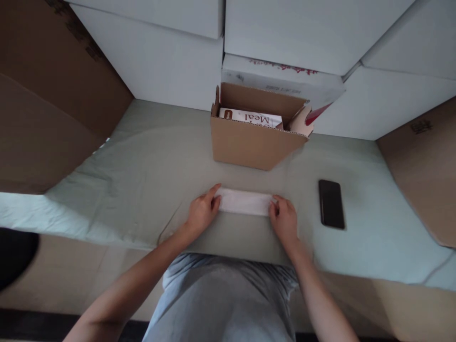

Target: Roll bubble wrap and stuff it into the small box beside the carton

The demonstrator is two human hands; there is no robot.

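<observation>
A small white packet [245,202] lies flat on the pale green sheet near the front edge. My left hand [202,212] grips its left end, fingers curled over the edge. My right hand [284,217] grips its right end the same way. Both hands rest on the sheet. Just beyond the packet stands an open brown cardboard box [252,142] with a white carton marked "Meal" [249,117] inside it.
A black phone [331,204] lies face down to the right of my right hand. White boxes [292,33] are stacked along the back. Brown cardboard cartons [42,109] flank the surface on the left and at the right [423,175].
</observation>
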